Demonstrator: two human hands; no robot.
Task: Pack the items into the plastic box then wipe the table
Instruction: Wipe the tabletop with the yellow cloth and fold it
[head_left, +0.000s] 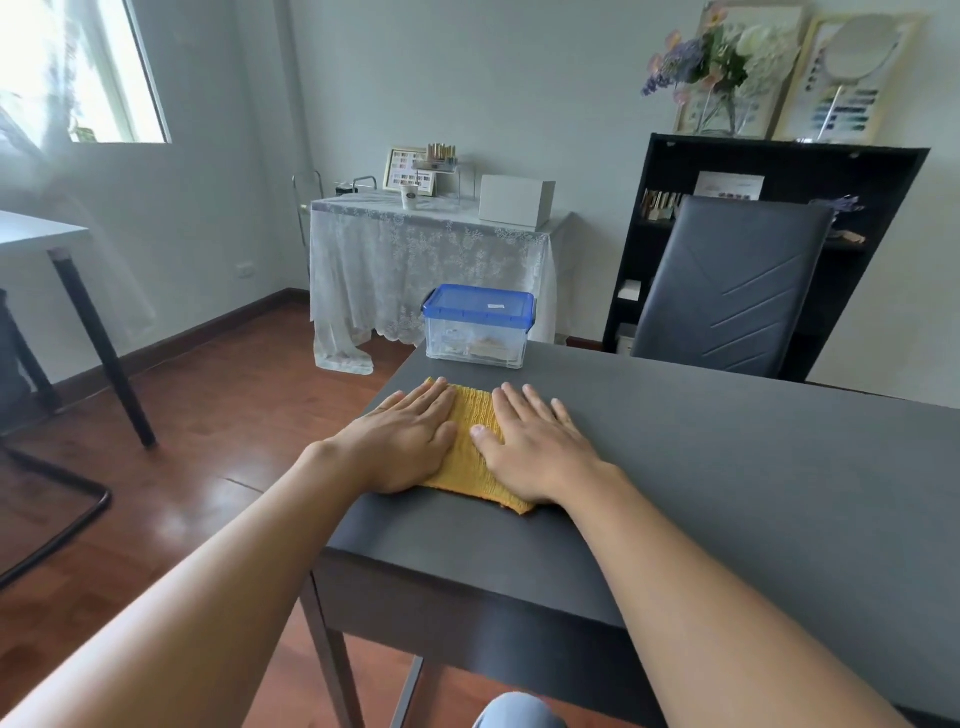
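While both flat palms press it, yellow cloth (475, 447) lies between left hand (408, 441) and right hand (535, 447).

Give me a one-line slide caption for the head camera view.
Both hands, left and right, press flat on a yellow cloth on the dark table, behind it the closed blue-lidded plastic box.

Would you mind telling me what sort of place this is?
Probably a small home nail or beauty studio: colour swatch charts by a round mirror, a shelf of small bottles, and a lace-covered side table.
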